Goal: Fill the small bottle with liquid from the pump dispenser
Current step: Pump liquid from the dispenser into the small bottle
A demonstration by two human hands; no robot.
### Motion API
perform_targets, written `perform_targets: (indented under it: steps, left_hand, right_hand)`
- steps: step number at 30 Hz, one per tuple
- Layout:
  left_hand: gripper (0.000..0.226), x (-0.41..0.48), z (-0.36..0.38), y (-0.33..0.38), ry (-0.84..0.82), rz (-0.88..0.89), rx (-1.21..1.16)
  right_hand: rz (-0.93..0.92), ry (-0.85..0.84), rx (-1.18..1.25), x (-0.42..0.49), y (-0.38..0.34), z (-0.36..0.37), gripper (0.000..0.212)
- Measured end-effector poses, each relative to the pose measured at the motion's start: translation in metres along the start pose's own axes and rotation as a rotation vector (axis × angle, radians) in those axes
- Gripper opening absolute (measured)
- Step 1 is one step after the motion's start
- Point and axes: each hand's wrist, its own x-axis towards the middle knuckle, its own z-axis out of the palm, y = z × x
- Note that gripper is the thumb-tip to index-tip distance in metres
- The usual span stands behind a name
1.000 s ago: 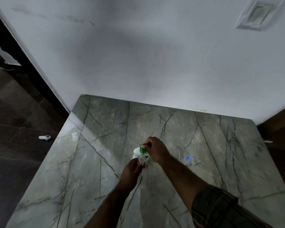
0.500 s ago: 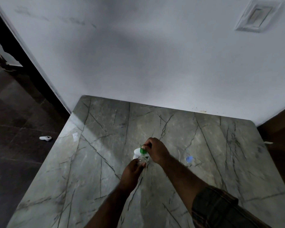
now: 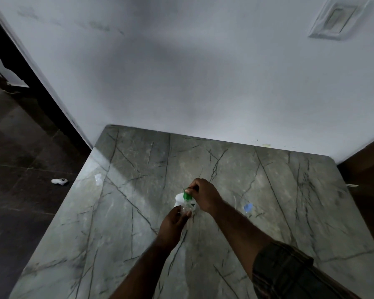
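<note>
A white pump dispenser [image 3: 178,199] with a green pump head [image 3: 187,196] stands in the middle of the grey marble table [image 3: 125,212]. My right hand [image 3: 204,196] lies over the pump head, fingers curled on its top. Just below the nozzle, my left hand [image 3: 172,221] grips a small clear bottle [image 3: 186,209], most of which is hidden by my fingers. Whether liquid is in the bottle cannot be told in this dim light.
A small blue cap [image 3: 248,207] lies on the table to the right of my hands, with a thin white tube [image 3: 235,201] beside it. A clear scrap [image 3: 98,179] sits near the table's left edge. The wall [image 3: 203,83] backs the table; dark floor lies left.
</note>
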Motion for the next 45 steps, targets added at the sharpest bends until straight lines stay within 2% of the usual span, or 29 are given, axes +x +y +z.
perform_targets:
  steps: [8,14,18,23,32,39,45]
  left_hand:
    - [0.03,-0.0022,-0.0033,-0.0013,-0.011,0.025,0.061]
    - [0.024,0.0011,-0.0046,-0.0004,-0.012,0.022,0.06]
    - [0.028,0.0013,-0.0055,-0.0006,-0.014,0.022,0.069]
    - [0.016,-0.0029,-0.0025,0.0015,-0.003,0.0,0.046]
    - [0.02,0.0007,-0.0031,-0.0016,0.005,-0.021,0.034]
    - [0.033,0.0001,-0.003,-0.0005,0.003,-0.015,0.045]
    - [0.024,-0.0024,-0.0025,0.0016,-0.01,-0.031,0.043]
  right_hand:
    - [-0.006,0.018,-0.033,-0.004,0.0045,0.0055,0.012]
    - [0.007,0.02,-0.014,-0.0007,-0.0026,-0.0022,0.012]
    - [0.0,0.026,-0.018,-0.0013,0.0001,0.0012,0.012]
    - [0.001,0.034,-0.017,-0.0021,0.0023,0.0034,0.013]
    - [0.007,0.039,-0.021,-0.0024,0.0012,0.0025,0.016]
    - [0.007,0.022,-0.014,-0.0016,-0.0022,-0.0014,0.012]
    - [0.012,0.02,-0.027,-0.0034,0.0011,0.0025,0.014]
